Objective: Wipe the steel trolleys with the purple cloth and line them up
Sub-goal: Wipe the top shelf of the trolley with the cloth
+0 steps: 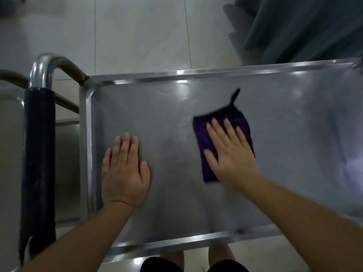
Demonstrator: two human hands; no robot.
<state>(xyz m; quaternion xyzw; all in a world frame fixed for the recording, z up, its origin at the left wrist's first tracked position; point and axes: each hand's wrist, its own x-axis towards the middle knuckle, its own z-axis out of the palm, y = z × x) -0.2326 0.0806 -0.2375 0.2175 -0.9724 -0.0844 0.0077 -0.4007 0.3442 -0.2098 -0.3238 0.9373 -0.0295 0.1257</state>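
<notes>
Cloth point(204, 134), purple with a dark edge and a small loop, lies flat on the top tray of the steel trolley point(137, 81), a little right of the middle. Right hand point(229, 152) presses down on it with straight, spread fingers, covering its right half, so the left part and far edge still show. Left hand point(123, 171) rests palm down on the bare steel, fingers straight and together, near the tray's left rim and well apart from the cloth. A handle point(38, 134) wrapped in black stands just left of the tray. Dark curtain point(304, 28) hangs beyond, over a tiled floor point(137, 32).
</notes>
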